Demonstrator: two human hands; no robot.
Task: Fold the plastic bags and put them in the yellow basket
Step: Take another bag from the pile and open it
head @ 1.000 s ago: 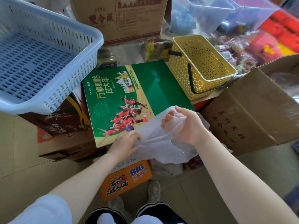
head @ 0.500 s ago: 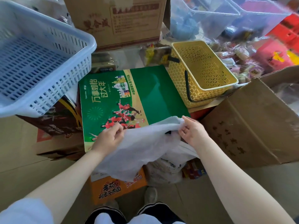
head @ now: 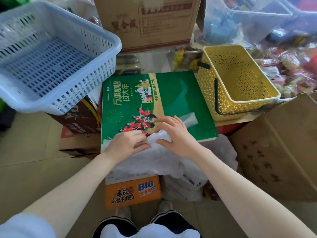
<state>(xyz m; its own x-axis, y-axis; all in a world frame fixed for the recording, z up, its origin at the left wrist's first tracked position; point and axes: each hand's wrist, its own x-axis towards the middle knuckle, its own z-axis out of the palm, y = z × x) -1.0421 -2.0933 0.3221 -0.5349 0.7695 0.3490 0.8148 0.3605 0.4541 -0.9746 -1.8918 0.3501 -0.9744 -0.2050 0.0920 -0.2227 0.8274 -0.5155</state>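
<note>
A white translucent plastic bag (head: 145, 162) lies over the front edge of a green printed box (head: 173, 93) and hangs down toward my legs. My left hand (head: 127, 143) rests on the bag at the box's front edge and pinches its film. Just to the right, my right hand (head: 173, 133) arches over the bag and holds a bunched part between thumb and fingers. One end of the bag sticks out past its fingertips. The yellow basket (head: 257, 99), with a black handle, stands empty beyond the box's right edge.
A large pale blue basket (head: 111, 40) sits on boxes at the left. Cardboard boxes stand at the back (head: 149, 23) and at the right (head: 274, 152). More white bags (head: 188, 186) and an orange noodle carton (head: 133, 193) lie by my feet. Snack packets (head: 291, 66) crowd the far right.
Both hands have brought the bag up onto the green box and moved close together; the bag, spread wide between them before, is now gathered under the right hand.
</note>
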